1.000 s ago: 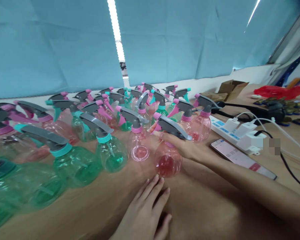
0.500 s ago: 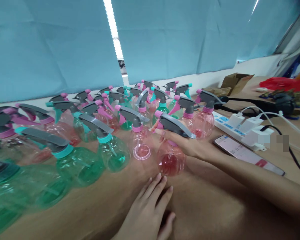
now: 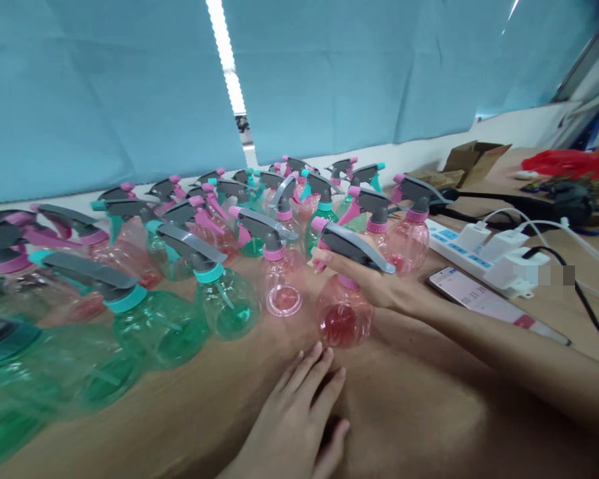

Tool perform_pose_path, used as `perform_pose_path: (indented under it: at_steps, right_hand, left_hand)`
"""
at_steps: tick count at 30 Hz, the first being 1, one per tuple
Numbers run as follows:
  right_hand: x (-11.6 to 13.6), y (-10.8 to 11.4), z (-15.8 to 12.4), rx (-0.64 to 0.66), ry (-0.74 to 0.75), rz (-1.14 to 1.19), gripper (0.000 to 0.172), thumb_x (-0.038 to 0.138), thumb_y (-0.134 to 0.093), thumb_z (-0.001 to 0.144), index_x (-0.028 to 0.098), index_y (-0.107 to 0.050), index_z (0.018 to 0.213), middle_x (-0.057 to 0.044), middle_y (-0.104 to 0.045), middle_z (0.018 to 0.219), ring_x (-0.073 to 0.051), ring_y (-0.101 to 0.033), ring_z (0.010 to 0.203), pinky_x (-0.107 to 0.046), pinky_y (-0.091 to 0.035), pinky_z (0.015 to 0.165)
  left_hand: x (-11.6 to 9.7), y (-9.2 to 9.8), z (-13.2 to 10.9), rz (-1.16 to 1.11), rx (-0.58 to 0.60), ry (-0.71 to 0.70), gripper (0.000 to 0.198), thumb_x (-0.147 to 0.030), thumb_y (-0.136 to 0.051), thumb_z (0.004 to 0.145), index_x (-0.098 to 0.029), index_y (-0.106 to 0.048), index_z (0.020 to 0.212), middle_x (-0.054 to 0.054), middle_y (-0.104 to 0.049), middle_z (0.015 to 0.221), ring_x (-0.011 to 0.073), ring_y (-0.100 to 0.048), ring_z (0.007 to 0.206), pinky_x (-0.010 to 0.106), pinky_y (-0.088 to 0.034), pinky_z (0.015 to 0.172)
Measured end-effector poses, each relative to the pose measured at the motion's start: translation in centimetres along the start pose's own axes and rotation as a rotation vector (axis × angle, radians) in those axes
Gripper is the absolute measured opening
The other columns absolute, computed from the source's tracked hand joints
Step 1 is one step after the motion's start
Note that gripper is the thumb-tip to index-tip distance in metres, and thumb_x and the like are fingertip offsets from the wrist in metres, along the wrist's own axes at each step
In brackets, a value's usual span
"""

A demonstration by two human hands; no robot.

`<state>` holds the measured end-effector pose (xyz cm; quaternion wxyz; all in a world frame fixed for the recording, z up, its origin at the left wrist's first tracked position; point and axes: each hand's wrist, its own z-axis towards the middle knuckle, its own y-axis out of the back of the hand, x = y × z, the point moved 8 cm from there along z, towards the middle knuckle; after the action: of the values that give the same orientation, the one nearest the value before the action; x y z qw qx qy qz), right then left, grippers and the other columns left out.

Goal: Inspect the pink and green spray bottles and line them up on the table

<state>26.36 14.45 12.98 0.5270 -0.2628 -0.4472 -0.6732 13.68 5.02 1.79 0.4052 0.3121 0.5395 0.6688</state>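
My right hand (image 3: 367, 276) is wrapped round the trigger and neck of a pink spray bottle (image 3: 345, 316), which has a grey head and a pink nozzle pointing left. Part of the trigger is hidden by the fingers. Below it, my left hand (image 3: 299, 406) lies flat on the table (image 3: 404, 412), fingers spread, its tips close to the base of that bottle. Just left of the held bottle stands a clear pink spray bottle (image 3: 281, 286), and beside that a green spray bottle (image 3: 229, 306) with a turquoise collar.
Several more pink and green spray bottles crowd the left and back. On the right lie a phone (image 3: 479, 299) showing a timer, a white power strip (image 3: 459, 246) with plugs and cables, and a black headset (image 3: 569, 203). A cardboard box (image 3: 474, 163) sits behind, near a red bag (image 3: 569, 163).
Little differs. The right hand's fingers have shifted slightly at the trigger, and the view has moved a touch. The left hand stays flat on the table.
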Motion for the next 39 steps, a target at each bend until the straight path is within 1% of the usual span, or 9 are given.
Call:
perform_pose_path:
  at_steps: [4, 8, 12, 18, 24, 28, 33, 36, 39]
  right_hand:
    - [-0.1, 0.4, -0.1, -0.034, 0.003, 0.001, 0.023, 0.048, -0.062, 0.077, 0.025, -0.064, 0.078, 0.003, -0.054, 0.069, -0.015, -0.053, 0.068, -0.026, -0.044, 0.063]
    - [-0.9, 0.1, 0.1, -0.015, 0.035, 0.005, 0.024, 0.048, -0.058, 0.08, 0.025, -0.064, 0.086, 0.002, -0.058, 0.074, -0.016, -0.054, 0.072, -0.027, -0.045, 0.066]
    - [-1.5, -0.4, 0.2, 0.0, 0.028, 0.006, 0.026, 0.05, -0.058, 0.082, 0.024, -0.063, 0.08, 0.001, -0.06, 0.077, -0.016, -0.055, 0.072, -0.03, -0.045, 0.068]
    - [-1.0, -0.1, -0.1, -0.071, 0.059, -0.058, 0.023, 0.046, -0.056, 0.083, 0.024, -0.059, 0.078, 0.001, -0.056, 0.073, -0.016, -0.052, 0.069, -0.029, -0.044, 0.064]
    - [-1.2, -0.2, 0.0, -0.062, 0.06, -0.135, 0.017, 0.04, -0.052, 0.084, 0.025, -0.059, 0.08, 0.001, -0.058, 0.074, -0.017, -0.055, 0.073, -0.028, -0.044, 0.065]
    - [-0.5, -0.1, -0.1, -0.065, 0.073, -0.099, 0.017, 0.039, -0.053, 0.082, 0.024, -0.055, 0.075, 0.001, -0.054, 0.071, -0.016, -0.053, 0.068, -0.028, -0.044, 0.062]
    - [0.5, 0.2, -0.4, -0.085, 0.004, -0.103, 0.015, 0.032, -0.055, 0.082, 0.024, -0.051, 0.07, 0.003, -0.051, 0.068, -0.014, -0.049, 0.064, -0.027, -0.043, 0.062]
    - [0.4, 0.4, -0.5, -0.11, -0.025, -0.09, 0.018, 0.032, -0.058, 0.082, 0.023, -0.051, 0.069, 0.003, -0.051, 0.068, -0.014, -0.049, 0.063, -0.027, -0.044, 0.062]
    - [0.1, 0.2, -0.3, -0.089, -0.024, -0.071, 0.014, 0.032, -0.057, 0.082, 0.023, -0.053, 0.072, 0.003, -0.053, 0.069, -0.014, -0.05, 0.064, -0.027, -0.044, 0.062]
  left_hand:
    - [0.1, 0.1, 0.0, -0.019, -0.006, 0.009, 0.046, -0.02, -0.055, 0.086, -0.01, -0.052, 0.131, 0.015, -0.047, 0.142, 0.0308, -0.04, 0.132, 0.047, -0.042, 0.102]
    - [-0.1, 0.0, 0.1, -0.019, 0.003, -0.002, 0.047, -0.018, -0.056, 0.085, -0.009, -0.052, 0.131, 0.016, -0.047, 0.142, 0.0318, -0.041, 0.132, 0.048, -0.042, 0.101]
    - [-0.1, 0.1, 0.0, -0.025, 0.005, 0.008, 0.046, -0.018, -0.055, 0.087, -0.009, -0.051, 0.131, 0.015, -0.046, 0.142, 0.031, -0.04, 0.132, 0.048, -0.041, 0.102]
    - [0.0, 0.1, 0.0, -0.04, 0.015, 0.023, 0.045, -0.02, -0.054, 0.087, -0.01, -0.051, 0.131, 0.015, -0.045, 0.143, 0.0306, -0.04, 0.132, 0.048, -0.042, 0.102]
    - [0.1, 0.2, 0.0, -0.079, -0.013, 0.027, 0.043, -0.021, -0.054, 0.088, -0.011, -0.052, 0.13, 0.015, -0.046, 0.142, 0.0303, -0.039, 0.133, 0.047, -0.04, 0.103]
    - [0.1, 0.2, 0.1, -0.076, -0.015, 0.022, 0.044, -0.021, -0.055, 0.088, -0.011, -0.051, 0.131, 0.015, -0.046, 0.143, 0.031, -0.039, 0.133, 0.048, -0.04, 0.103]
    - [0.1, 0.0, 0.2, -0.046, 0.015, 0.019, 0.046, -0.022, -0.057, 0.087, -0.011, -0.052, 0.131, 0.016, -0.046, 0.142, 0.0314, -0.041, 0.132, 0.049, -0.041, 0.102]
    - [0.1, -0.1, 0.2, -0.044, 0.02, 0.019, 0.046, -0.022, -0.057, 0.087, -0.011, -0.052, 0.131, 0.016, -0.046, 0.142, 0.0317, -0.04, 0.132, 0.049, -0.041, 0.101]
    - [0.1, -0.2, 0.1, -0.054, 0.014, 0.026, 0.046, -0.022, -0.057, 0.087, -0.011, -0.051, 0.131, 0.015, -0.046, 0.143, 0.0312, -0.039, 0.133, 0.049, -0.041, 0.102]
